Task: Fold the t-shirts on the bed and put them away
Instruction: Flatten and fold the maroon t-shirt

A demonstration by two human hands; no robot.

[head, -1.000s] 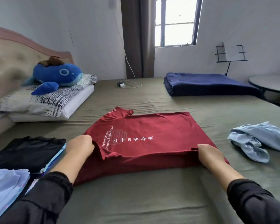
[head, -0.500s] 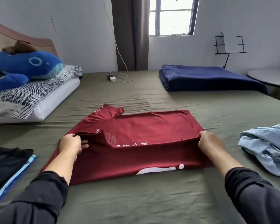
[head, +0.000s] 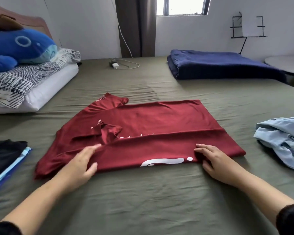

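Both grips, left hand (head: 78, 164) and right hand (head: 215, 162), have let go and now rest seemingly flat-fingered on the red t-shirt (head: 143, 133) beneath them, its near edge folded over: 1 fold done.

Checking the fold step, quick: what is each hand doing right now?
Left hand: open, fingers straight, resting flat on the red t-shirt.
Right hand: open, fingers spread flat on the shirt's folded near edge, nothing held.
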